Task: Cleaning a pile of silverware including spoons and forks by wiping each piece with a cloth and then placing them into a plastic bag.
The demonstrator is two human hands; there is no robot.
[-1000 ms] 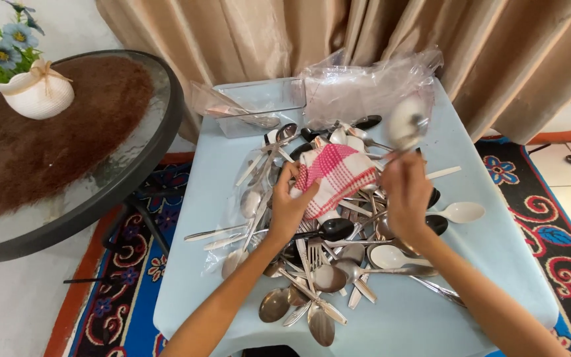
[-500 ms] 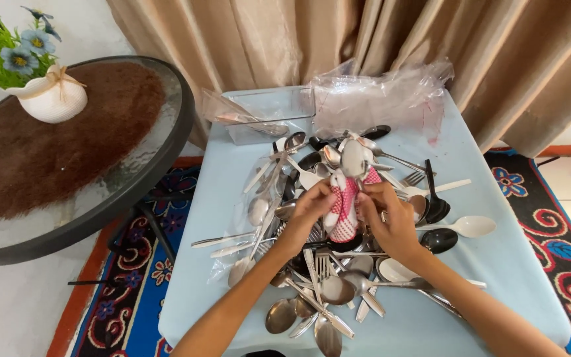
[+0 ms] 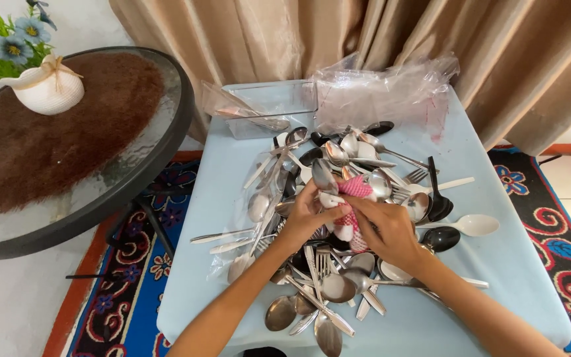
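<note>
Head view: I see both hands wiping a spoon over the cutlery heap.

My left hand point(image 3: 308, 218) has its fingers clenched on a metal spoon point(image 3: 324, 177), bowl tilted up; my right hand point(image 3: 386, 228) grips a pink-and-white cloth point(image 3: 350, 215) pressed against it. Both sit mid-counter point(image 3: 530, 277), above the cutlery pile point(image 3: 338, 291), with a clear tray point(image 3: 269, 106) far left.
</note>
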